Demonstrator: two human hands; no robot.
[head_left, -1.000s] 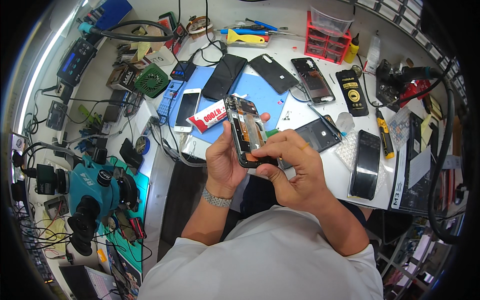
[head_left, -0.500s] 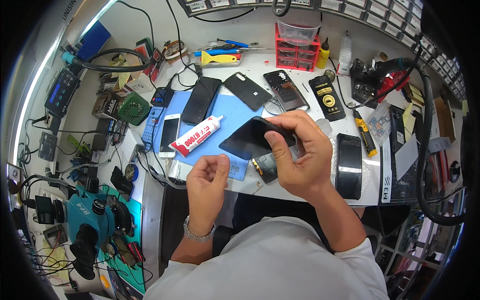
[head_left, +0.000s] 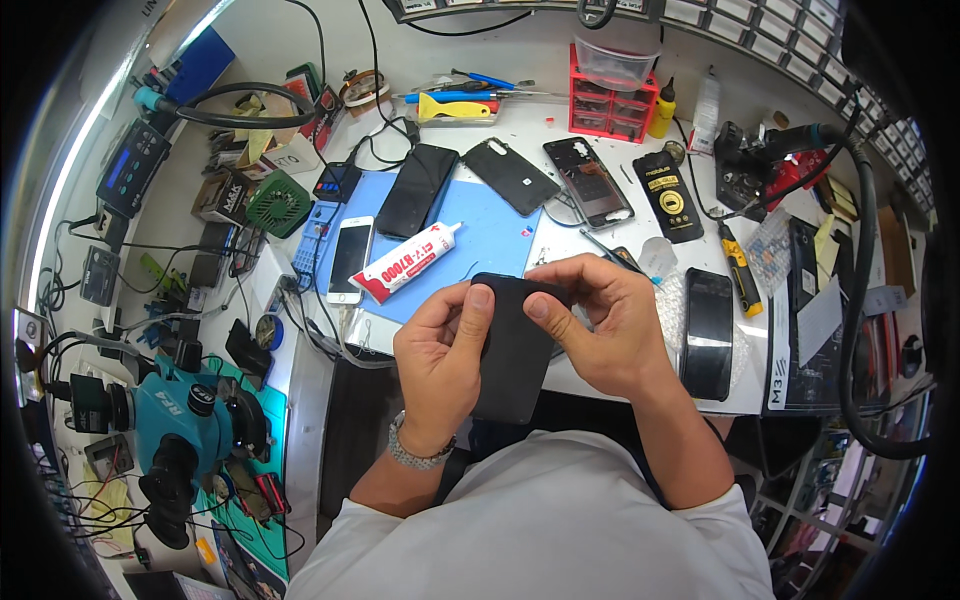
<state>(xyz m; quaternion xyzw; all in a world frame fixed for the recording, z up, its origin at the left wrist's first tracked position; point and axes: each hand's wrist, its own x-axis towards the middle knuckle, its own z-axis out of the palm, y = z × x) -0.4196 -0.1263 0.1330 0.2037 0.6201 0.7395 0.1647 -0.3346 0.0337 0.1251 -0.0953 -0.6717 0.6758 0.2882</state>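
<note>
From where I stood, the black smartphone (head_left: pixel 518 355) sat between both grips, its long axis running near to far. The left grip (head_left: pixel 440 350) pinched its left edge; the right grip (head_left: pixel 608 325) held its far right corner, both thumbs on the upper face. Its near end jutted toward the pale shirt (head_left: pixel 540 520), the blue mat (head_left: pixel 508 225) lying beyond.

Panel (head_left: pixel 515 350) between left hand (head_left: pixel 440 358), right hand (head_left: pixel 608 325); mat (head_left: pixel 490 222) behind (tube (head_left: pixel 407 262) on it).
</note>
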